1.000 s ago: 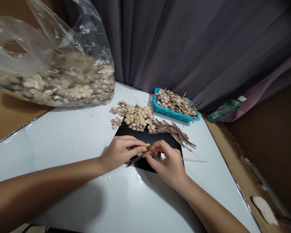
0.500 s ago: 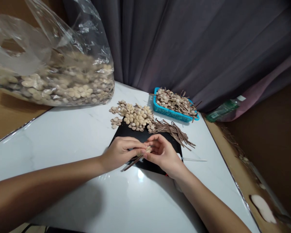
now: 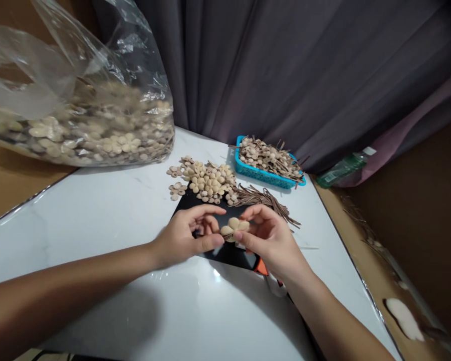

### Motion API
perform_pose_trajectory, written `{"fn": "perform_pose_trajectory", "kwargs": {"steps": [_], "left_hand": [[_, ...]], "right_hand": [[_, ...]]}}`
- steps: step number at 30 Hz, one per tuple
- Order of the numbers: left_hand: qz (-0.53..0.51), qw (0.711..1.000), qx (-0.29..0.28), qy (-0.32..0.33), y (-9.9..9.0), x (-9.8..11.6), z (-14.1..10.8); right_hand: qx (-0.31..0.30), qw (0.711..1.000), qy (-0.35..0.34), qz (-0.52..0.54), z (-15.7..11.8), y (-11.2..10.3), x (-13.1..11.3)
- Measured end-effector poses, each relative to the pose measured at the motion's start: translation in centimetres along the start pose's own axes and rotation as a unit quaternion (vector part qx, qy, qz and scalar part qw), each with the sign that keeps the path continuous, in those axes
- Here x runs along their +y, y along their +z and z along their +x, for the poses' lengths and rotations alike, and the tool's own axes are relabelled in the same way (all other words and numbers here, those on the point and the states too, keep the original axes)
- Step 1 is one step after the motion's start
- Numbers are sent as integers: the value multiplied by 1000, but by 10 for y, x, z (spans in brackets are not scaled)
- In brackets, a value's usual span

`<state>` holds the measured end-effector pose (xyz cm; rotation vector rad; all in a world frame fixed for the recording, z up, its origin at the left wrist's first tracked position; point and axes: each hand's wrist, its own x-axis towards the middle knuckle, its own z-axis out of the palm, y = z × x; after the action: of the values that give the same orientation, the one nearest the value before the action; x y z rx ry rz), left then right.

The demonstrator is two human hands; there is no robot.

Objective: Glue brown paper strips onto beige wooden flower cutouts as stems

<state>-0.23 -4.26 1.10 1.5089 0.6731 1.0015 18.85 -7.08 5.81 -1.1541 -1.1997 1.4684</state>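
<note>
Over the black mat (image 3: 229,256), your right hand (image 3: 276,243) is now holding the cream flower (image 3: 233,225) in its grip, while your left hand (image 3: 184,235) is opening its grip wider.

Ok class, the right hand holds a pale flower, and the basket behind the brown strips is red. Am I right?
No: the head view shows that the basket is blue. The right hand does hold the pale flower, and the basket does stand behind the brown strips.
</note>
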Motion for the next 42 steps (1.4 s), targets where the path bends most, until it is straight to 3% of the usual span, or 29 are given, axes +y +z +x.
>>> {"fn": "perform_pose_trajectory", "kwargs": {"steps": [5, 12, 20, 22, 24, 27, 30, 32, 34, 38, 42], "left_hand": [[-7, 1000, -8, -13, 5, 6, -6], [-18, 999, -5, -46, 8, 5, -8], [66, 998, 1, 9, 6, -1, -7], [96, 993, -25, 64, 0, -3, -5], [126, 974, -54, 181, -8, -3, -2], [228, 903, -37, 362, -16, -3, 4], [331, 835, -12, 440, -16, -3, 7], [355, 814, -15, 460, -14, -4, 6], [359, 815, -31, 454, -12, -5, 5], [333, 845, -57, 415, -14, -4, 4], [251, 896, -22, 364, -16, -3, 6]], "right_hand": [[25, 998, -49, -42, -11, 1, -12], [40, 998, -48, -29, -5, 3, -7], [11, 999, 1, 46, -2, 2, -4], [6, 998, 13, 63, -1, 1, -5], [-9, 997, 36, 73, 0, 1, -7], [-48, 991, 90, 82, 0, 0, -10], [-79, 986, 119, 79, -1, 1, -10], [-90, 985, 129, 66, -1, 3, -8], [-103, 985, 126, 49, -1, 4, -6], [-134, 987, 85, -33, -7, -5, -15], [-65, 986, -12, -152, -22, -26, -35]]}}
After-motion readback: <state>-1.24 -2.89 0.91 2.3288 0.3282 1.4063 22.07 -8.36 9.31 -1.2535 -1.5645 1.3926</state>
